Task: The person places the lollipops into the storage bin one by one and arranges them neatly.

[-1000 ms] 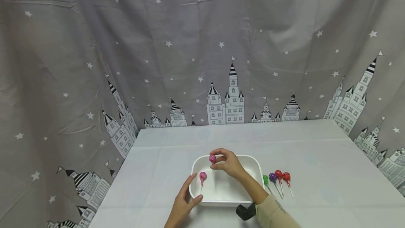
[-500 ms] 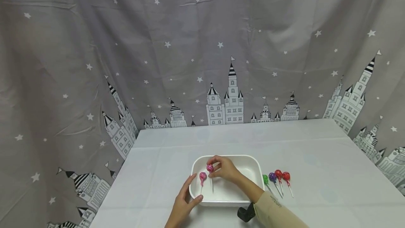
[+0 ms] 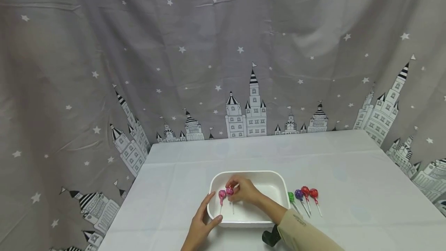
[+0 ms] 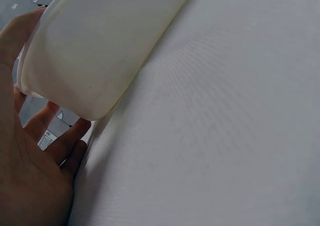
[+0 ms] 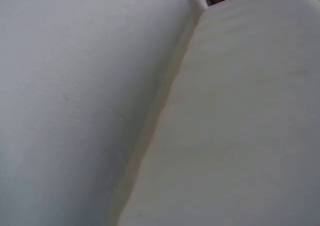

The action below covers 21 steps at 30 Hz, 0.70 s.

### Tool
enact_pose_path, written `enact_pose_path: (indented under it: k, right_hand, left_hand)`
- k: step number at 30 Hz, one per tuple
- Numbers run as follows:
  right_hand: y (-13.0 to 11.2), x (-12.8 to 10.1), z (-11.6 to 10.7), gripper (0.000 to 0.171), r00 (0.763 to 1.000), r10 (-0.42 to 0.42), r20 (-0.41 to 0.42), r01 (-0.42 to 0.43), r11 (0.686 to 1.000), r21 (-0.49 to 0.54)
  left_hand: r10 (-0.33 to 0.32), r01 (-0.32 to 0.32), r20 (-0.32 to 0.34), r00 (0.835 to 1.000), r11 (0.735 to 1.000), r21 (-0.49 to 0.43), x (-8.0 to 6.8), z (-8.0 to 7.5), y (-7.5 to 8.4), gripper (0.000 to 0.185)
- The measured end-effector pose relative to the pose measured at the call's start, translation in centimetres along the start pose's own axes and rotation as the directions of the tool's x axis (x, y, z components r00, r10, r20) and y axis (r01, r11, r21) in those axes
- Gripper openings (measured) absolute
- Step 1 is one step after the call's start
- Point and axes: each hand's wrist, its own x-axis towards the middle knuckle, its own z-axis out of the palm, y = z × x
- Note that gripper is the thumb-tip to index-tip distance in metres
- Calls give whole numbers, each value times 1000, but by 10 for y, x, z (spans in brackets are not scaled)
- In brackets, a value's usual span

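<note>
Near edge: a tan sleeve (image 3: pixel 308 233) covers the right forearm; just beside its cuff is a black object (image 3: pixel 270 237), identity unclear. Left hand (image 3: pixel 199 226) grasps the near left corner of the white tray (image 3: pixel 270 191) – thumb at the front rim, fingers spread along the left wall. The left wrist view shows its digits against the tray's outer side.

Right hand (image 3: pixel 245 191) reaches in over the near right part of the tray. Thumb and fingers pinch a pink lolly (image 3: pixel 229 191) by its head, in the tray's left half; stick points toward the person. Contact of this lolly with the tray floor: cannot tell.

Second pink lolly (image 3: pixel 222 194) lies in the tray just left of the first, sticks roughly parallel, heads very close.

On the table (image 3: pixel 174 196), just right of the tray, four lollies in a row – green (image 3: pixel 291 197), purple (image 3: pixel 299 194), then two red (image 3: pixel 305 191) ones, sticks slanting nearward.

Behind: grey curtain (image 3: pixel 205 30) printed with stars and castles (image 3: pixel 256 115).
</note>
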Motion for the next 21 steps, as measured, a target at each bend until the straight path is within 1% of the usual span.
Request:
enact_pose_path:
  k: [3, 9, 16, 21]
  right_hand:
    - [0, -1, 1, 36, 1000, -4, 6, 4, 1000, -28]
    - [-2, -1, 1, 36, 1000, 12, -5, -12, 998, -64]
    - [-2, -2, 2, 36, 1000, -5, -18, 3, 996, -93]
    - [-2, -2, 3, 36, 1000, 6, -22, -8, 994, -109]
  left_hand:
    - [-4, 4, 2, 1000, 1000, 1, 0, 0, -1, 70]
    - [12, -12, 10, 1000, 1000, 4, -1, 0, -1, 69]
    - [3, -3, -2, 1000, 1000, 12, -1, 0, -2, 68]
    - [8, -8, -5, 1000, 1000, 18, -1, 0, 0, 68]
